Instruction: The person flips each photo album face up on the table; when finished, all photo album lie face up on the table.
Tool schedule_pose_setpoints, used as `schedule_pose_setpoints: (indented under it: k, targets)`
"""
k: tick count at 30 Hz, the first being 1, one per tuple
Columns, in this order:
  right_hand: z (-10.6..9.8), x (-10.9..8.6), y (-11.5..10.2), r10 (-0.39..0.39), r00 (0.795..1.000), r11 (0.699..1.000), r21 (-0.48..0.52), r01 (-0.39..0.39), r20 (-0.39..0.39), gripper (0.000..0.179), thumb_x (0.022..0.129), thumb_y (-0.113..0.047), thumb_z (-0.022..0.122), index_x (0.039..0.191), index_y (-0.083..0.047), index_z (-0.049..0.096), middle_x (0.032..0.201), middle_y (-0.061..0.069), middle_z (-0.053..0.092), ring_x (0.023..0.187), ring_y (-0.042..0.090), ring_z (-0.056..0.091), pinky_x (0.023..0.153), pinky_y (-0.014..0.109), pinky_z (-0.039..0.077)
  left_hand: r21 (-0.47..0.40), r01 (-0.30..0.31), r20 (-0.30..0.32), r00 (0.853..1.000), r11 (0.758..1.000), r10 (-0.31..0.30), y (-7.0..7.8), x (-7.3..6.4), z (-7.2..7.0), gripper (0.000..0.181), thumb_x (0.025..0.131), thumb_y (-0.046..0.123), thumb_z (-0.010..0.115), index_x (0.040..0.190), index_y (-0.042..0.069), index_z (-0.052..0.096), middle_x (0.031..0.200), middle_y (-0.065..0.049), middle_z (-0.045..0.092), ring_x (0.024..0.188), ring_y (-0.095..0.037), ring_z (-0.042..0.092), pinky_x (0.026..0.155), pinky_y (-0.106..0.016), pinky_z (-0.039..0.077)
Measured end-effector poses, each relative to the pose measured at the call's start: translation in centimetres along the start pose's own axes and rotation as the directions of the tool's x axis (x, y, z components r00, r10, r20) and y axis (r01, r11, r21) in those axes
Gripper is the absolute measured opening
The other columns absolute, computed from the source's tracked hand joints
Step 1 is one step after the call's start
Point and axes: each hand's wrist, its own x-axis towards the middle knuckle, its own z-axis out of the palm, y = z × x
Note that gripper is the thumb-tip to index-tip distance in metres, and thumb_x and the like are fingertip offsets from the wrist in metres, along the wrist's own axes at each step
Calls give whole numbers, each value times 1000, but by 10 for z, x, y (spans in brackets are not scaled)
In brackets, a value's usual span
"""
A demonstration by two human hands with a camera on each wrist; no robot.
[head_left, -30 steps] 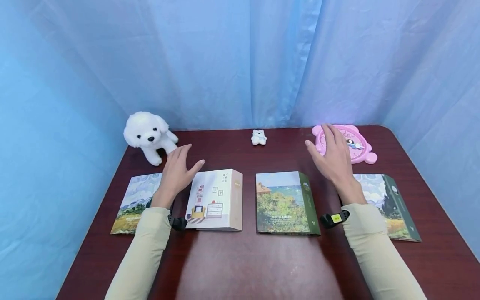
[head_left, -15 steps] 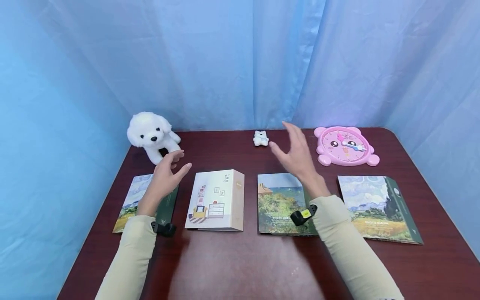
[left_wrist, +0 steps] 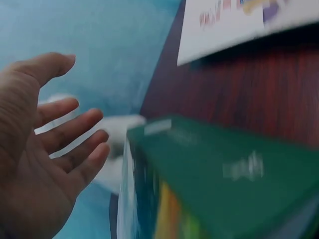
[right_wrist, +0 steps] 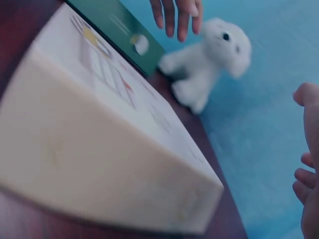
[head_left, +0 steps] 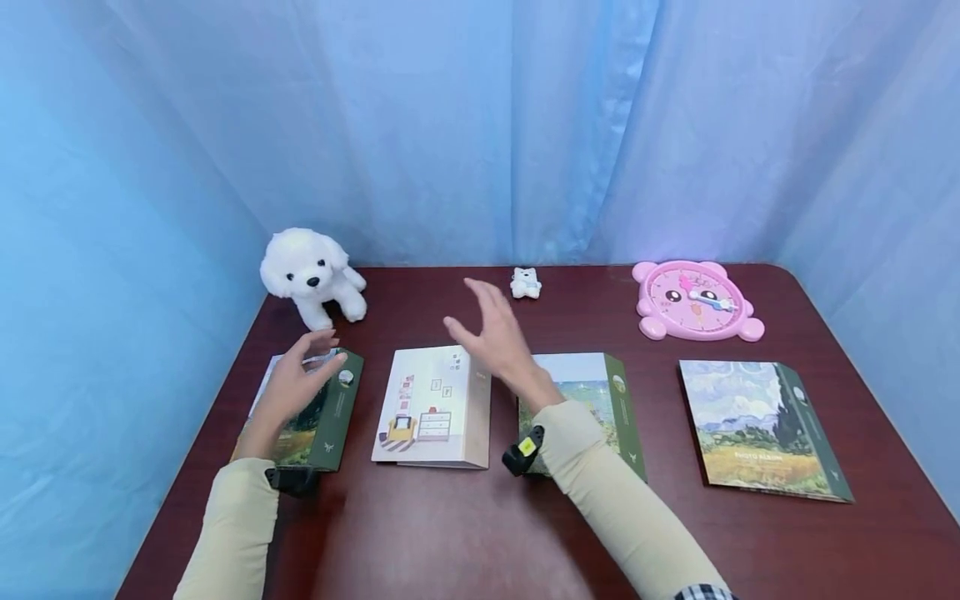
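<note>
Fingers apart, the left hand hovers over the leftmost album, the right hand (likewise spread) near the white album. Table shows between their edges.

Front of row: bare surface runs wide between the two sleeves, which cross it at left and right. Four albums bar the middle: far-left album, white album, seaside album, far-right album. Slots between the first three narrow, the last one wider. Left hand over far-left album, plush dog beyond its fingers. Right hand overlaps white album's far end in head view. Rear gaps: dog to small bear, bear to pink clock; curtain blocks behind
</note>
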Motion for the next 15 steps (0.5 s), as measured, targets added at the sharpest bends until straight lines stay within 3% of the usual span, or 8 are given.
schedule_pose_setpoints:
  k: [4, 9, 15]
  targets:
    - [26, -2, -16, -2, 999, 1000, 6, 1, 39, 68, 91, -48, 58, 149, -22, 32, 152, 0, 34, 140, 18, 31, 113, 41, 32, -6, 52, 16, 999, 999, -52, -18, -11, -12, 62, 95, 41, 56, 143, 5, 40, 135, -21, 51, 125, -36, 48, 103, -52, 40]
    - [59, -8, -38, -15, 994, 999, 52, 9, 108, 69, 91, -47, 58, 149, -21, 32, 152, 1, 33, 140, 18, 32, 113, 40, 32, 10, 85, -21, 996, 996, -85, -37, -25, -24, 59, 96, 40, 56, 141, 5, 42, 137, -21, 49, 126, -38, 45, 103, -55, 39]
    - [95, -24, -63, 1, 960, 992, 120, -35, 279, 74, 92, -47, 57, 152, -22, 23, 155, 3, 26, 142, 20, 29, 112, 41, 34, 28, 143, -15, 990, 989, -142, -53, -39, -41, 66, 95, 42, 55, 147, 5, 36, 147, -25, 37, 133, -45, 35, 103, -61, 34]
